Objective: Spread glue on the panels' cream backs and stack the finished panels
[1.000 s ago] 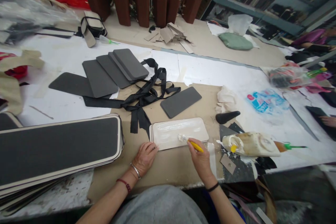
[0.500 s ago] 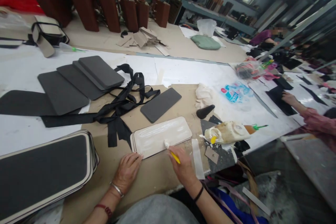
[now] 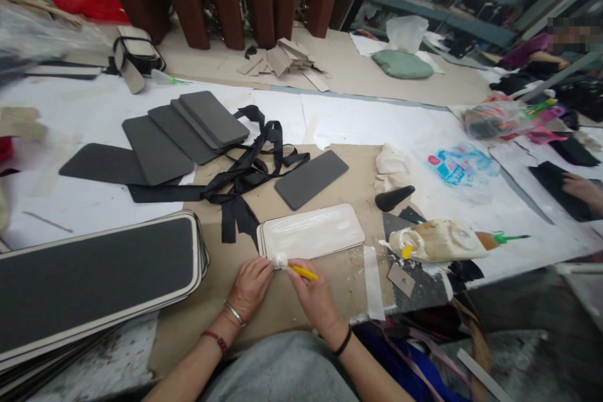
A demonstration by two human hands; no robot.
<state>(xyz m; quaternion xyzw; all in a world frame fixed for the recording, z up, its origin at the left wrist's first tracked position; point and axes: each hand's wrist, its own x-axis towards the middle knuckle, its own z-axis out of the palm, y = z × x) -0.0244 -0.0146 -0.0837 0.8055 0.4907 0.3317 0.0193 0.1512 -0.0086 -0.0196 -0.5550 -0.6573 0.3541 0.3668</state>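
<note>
My right hand (image 3: 316, 295) is closed round the yellow handle of a glue brush (image 3: 304, 272). Its white, glue-laden tip rests at the near left corner of a cream panel (image 3: 313, 230). Wet white streaks cover that panel, which lies on top of others like it. At the same corner, my left hand (image 3: 252, 286) presses its fingertips together against the panel's edge; whether they pinch it is hard to see. Just beyond lie a single dark grey panel (image 3: 311, 179) and a tangle of black strap (image 3: 245, 176).
A glue-crusted bottle (image 3: 438, 240) lies on its side at right. Large grey panels with cream borders (image 3: 98, 270) are stacked at left, smaller grey panels (image 3: 162, 144) fanned behind. Brown bags (image 3: 226, 12) stand at the back. A co-worker's hand (image 3: 583, 191) is far right.
The right hand has drawn the brush leftward along the panel's near edge to its left corner, beside my left hand. The whole view has swung left.
</note>
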